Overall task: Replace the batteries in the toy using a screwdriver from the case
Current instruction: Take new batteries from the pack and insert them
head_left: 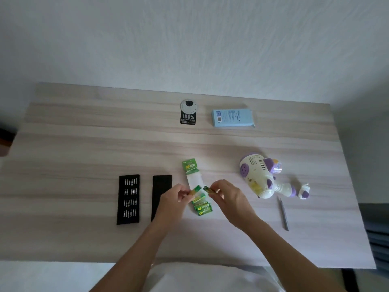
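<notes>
My left hand (174, 197) pinches a battery (196, 189), my right hand (227, 194) a second battery (208, 190), toward the surface's (84, 144) front edge; the toy (263, 178) lies rightward, nearer my right hand, its long axis slanting front-right.

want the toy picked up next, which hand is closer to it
Right. The right hand sits just left of the toy; the left hand is farther left, past the battery pack.

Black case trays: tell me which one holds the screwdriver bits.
The left tray, farthest from the batteries: rows of silver bits fill it. The right tray, beside the left hand, looks plain black.
</notes>
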